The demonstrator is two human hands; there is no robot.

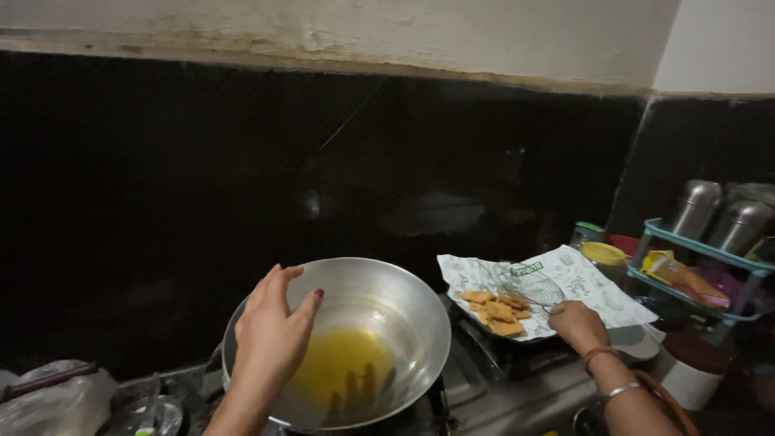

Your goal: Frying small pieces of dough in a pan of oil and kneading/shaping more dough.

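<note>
A round steel wok (404, 303) holds a pool of yellow oil (343, 367) on the stove. My left hand (270, 339) hovers over the wok's near left rim, fingers spread, holding nothing. To the right, several golden fried square pieces (496, 311) lie on a printed white paper (593, 282) spread over a plate. My right hand (577, 323) grips the handle of a wire mesh skimmer (529, 282), whose round head rests above the fried pieces. Bangles circle my right wrist.
A teal plastic rack (686, 242) at the right holds steel bottles (698, 206) and packets. A yellow-lidded jar (601, 254) stands behind the paper. A crumpled plastic bag (56, 400) and a small steel bowl (149, 416) sit at the lower left. A dark backsplash rises behind.
</note>
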